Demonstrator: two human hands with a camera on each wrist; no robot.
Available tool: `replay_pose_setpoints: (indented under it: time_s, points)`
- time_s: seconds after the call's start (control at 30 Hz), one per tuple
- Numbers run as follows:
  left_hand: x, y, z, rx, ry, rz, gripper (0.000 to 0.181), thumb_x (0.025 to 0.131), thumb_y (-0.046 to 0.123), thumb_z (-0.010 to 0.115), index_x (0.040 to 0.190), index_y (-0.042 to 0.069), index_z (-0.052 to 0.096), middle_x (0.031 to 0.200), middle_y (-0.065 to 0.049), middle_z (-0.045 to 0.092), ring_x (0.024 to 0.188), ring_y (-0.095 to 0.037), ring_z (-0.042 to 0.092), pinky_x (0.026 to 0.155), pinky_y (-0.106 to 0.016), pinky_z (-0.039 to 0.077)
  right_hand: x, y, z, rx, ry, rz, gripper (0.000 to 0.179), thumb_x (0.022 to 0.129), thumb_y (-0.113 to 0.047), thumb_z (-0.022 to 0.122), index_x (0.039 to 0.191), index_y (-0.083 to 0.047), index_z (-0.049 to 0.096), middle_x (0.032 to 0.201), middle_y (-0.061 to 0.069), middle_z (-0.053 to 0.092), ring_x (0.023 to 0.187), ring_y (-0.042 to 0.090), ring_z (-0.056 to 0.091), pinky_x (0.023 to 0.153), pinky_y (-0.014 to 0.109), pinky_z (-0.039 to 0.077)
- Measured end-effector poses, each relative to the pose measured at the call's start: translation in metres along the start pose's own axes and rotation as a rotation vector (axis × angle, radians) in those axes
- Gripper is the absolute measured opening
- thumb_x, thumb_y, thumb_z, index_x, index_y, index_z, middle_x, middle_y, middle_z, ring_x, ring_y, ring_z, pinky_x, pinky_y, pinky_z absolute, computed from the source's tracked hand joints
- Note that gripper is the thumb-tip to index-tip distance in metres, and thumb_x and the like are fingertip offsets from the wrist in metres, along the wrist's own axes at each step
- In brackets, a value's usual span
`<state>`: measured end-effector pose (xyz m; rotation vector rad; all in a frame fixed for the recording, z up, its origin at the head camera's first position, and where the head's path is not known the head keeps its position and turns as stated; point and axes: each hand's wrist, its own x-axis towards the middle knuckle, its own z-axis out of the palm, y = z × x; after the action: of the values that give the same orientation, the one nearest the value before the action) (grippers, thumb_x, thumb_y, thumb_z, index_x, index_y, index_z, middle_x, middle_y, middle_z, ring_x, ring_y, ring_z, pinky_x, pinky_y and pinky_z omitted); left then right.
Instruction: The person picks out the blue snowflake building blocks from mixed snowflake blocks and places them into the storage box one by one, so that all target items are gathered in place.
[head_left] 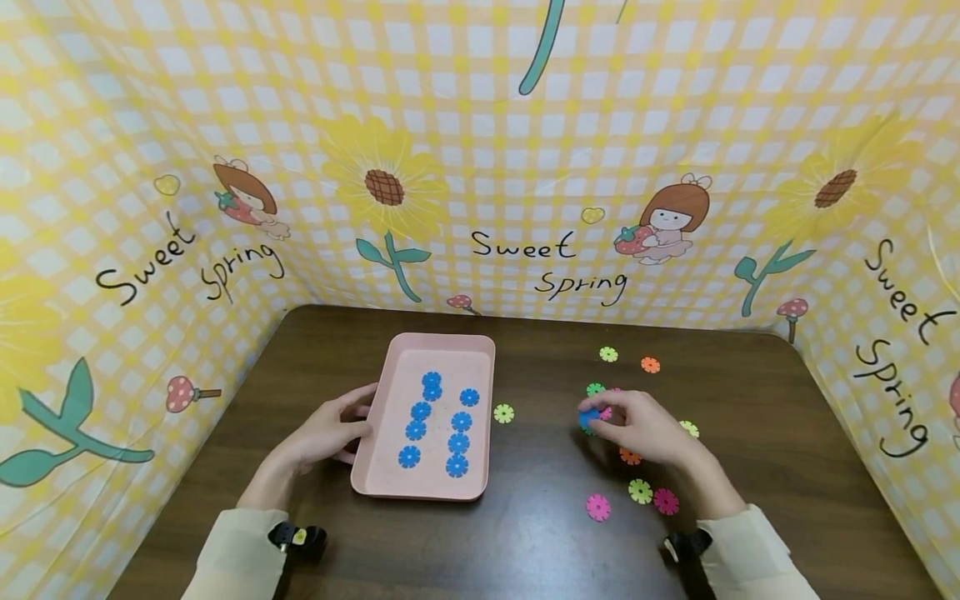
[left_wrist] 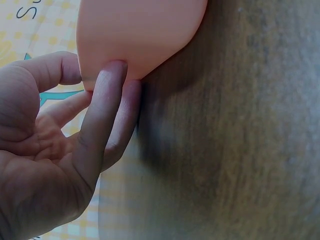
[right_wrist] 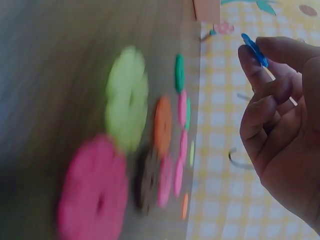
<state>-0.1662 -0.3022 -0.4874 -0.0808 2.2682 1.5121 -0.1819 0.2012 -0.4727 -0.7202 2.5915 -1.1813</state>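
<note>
My right hand (head_left: 637, 425) pinches a blue snowflake disc (right_wrist: 255, 50) between thumb and fingertip, above several other colored discs. In the right wrist view the disc is seen edge-on. On the left, my left hand (head_left: 324, 429) touches the outer wall of a pink tray (head_left: 422, 495) with its fingertips. The left wrist view shows these fingers (left_wrist: 102, 107) against the tray's wall near its lower edge. Several blue discs (head_left: 409, 457) lie flat in the tray in two rough columns.
Loose discs lie right of the tray: a yellow-green disc (head_left: 504, 413) beside it, an orange disc (head_left: 650, 365) farther back, a pink disc (head_left: 597, 507) nearer the front. A brown disc (right_wrist: 148, 182) shows in the right wrist view. A patterned cloth (head_left: 525, 183) surrounds the wooden table (head_left: 540, 550).
</note>
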Motion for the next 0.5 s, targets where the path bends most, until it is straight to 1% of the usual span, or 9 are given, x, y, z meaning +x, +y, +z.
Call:
replay_pose_setpoints:
  time_s: [0.1, 0.23, 0.27, 0.33, 0.43, 0.5]
  points:
    - [0.000, 0.000, 0.000, 0.005, -0.001, -0.002, 0.072, 0.099, 0.008, 0.061, 0.164, 0.017, 0.030, 0.145, -0.028, 0.048, 0.098, -0.031, 0.068, 0.070, -0.048, 0.062, 0.017, -0.009, 0.008, 0.003, 0.000, -0.011, 0.027, 0.101, -0.024, 0.071, 0.126, -0.015, 0.073, 0.082, 0.002, 0.063, 0.050, 0.007, 0.036, 0.048, 0.026, 0.038]
    - [0.000, 0.000, -0.001, 0.006, 0.003, -0.008, 0.073, 0.099, 0.007, 0.061, 0.164, 0.016, 0.031, 0.145, -0.028, 0.049, 0.098, -0.031, 0.067, 0.069, -0.048, 0.062, 0.044, -0.023, 0.020, -0.003, 0.028, -0.039, 0.027, 0.100, -0.023, 0.071, 0.127, -0.016, 0.074, 0.099, -0.001, 0.070, 0.049, 0.006, 0.031, 0.049, 0.027, 0.037]
    - [0.000, 0.000, -0.001, 0.006, 0.002, -0.007, 0.073, 0.099, 0.007, 0.061, 0.164, 0.016, 0.030, 0.145, -0.028, 0.049, 0.098, -0.031, 0.068, 0.069, -0.048, 0.062, 0.051, -0.025, 0.024, -0.007, 0.039, -0.047, 0.027, 0.100, -0.023, 0.072, 0.126, -0.016, 0.074, 0.100, -0.002, 0.070, 0.048, 0.006, 0.030, 0.049, 0.027, 0.037]
    - [0.000, 0.000, -0.001, -0.003, -0.008, 0.001, 0.073, 0.099, 0.006, 0.060, 0.165, 0.015, 0.029, 0.145, -0.029, 0.048, 0.098, -0.031, 0.068, 0.069, -0.048, 0.062, 0.065, -0.031, 0.032, 0.006, 0.059, -0.050, 0.027, 0.099, -0.022, 0.073, 0.125, -0.015, 0.074, 0.106, -0.002, 0.071, 0.049, 0.007, 0.031, 0.050, 0.029, 0.037]
    - [0.000, 0.000, 0.000, -0.021, -0.012, 0.007, 0.073, 0.099, 0.005, 0.060, 0.165, 0.015, 0.030, 0.144, -0.029, 0.049, 0.098, -0.031, 0.069, 0.069, -0.049, 0.062, 0.083, -0.037, 0.046, 0.031, 0.084, -0.048, 0.027, 0.099, -0.022, 0.073, 0.124, -0.013, 0.074, 0.108, -0.001, 0.071, 0.053, 0.009, 0.036, 0.052, 0.030, 0.038]
    - [0.000, 0.001, 0.000, -0.024, -0.026, 0.018, 0.073, 0.099, 0.005, 0.059, 0.165, 0.014, 0.028, 0.144, -0.030, 0.048, 0.098, -0.032, 0.069, 0.069, -0.049, 0.062, 0.095, -0.040, 0.054, 0.051, 0.103, -0.044, 0.027, 0.099, -0.022, 0.073, 0.124, -0.013, 0.074, 0.108, -0.001, 0.071, 0.054, 0.011, 0.036, 0.054, 0.030, 0.037]
